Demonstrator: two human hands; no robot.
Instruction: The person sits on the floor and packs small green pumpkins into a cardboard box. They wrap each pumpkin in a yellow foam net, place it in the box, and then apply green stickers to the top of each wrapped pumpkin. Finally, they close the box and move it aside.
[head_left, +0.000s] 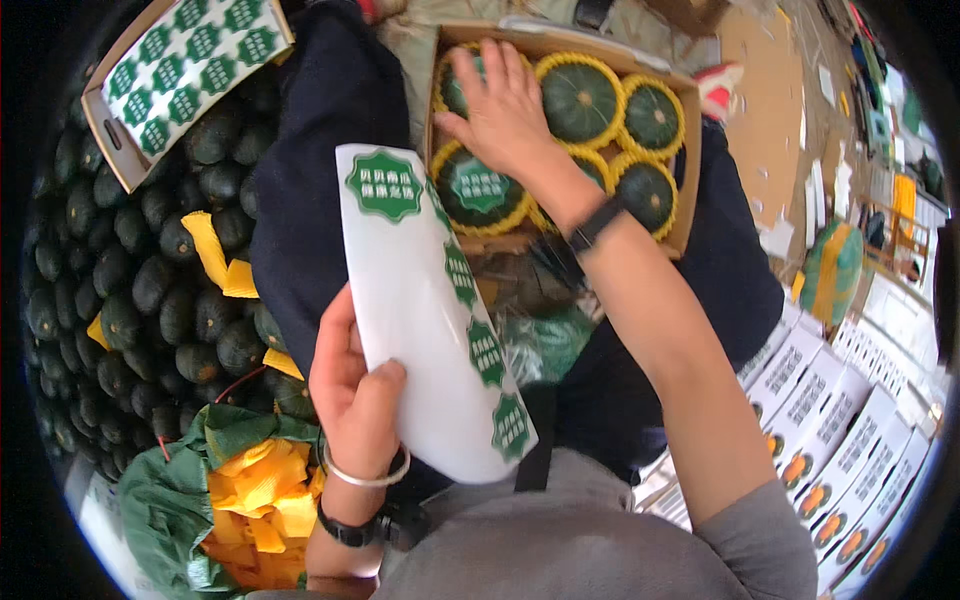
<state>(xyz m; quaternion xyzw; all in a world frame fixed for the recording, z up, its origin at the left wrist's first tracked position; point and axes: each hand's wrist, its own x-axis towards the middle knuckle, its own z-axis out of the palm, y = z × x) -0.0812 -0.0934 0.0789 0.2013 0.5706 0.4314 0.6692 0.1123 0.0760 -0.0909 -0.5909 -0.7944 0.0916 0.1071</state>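
My left hand (356, 397) holds a curved white sticker sheet (405, 300) at its left edge. Green stickers remain on its top left corner and along its right side; the middle is bare backing. My right hand (506, 112), fingers apart, lies on the upper-left green squash (452, 94) in an open cardboard box (688, 180). Part of a green label shows beneath those fingers. Several dark green squashes fill the box, each in a yellow foam net (619, 109). On the lower-left squash (469, 214) sits a green sticker (480, 184); my right wrist and forearm partly cover its neighbour.
Loose squashes (154, 285) are heaped at left, below a cardboard tray (112, 142) of sticker sheets (169, 71). A green sack (161, 502) holds yellow foam nets (262, 487). Printed white cartons (825, 427) stand in rows at right. Flattened cardboard (757, 127) lies beyond the box.
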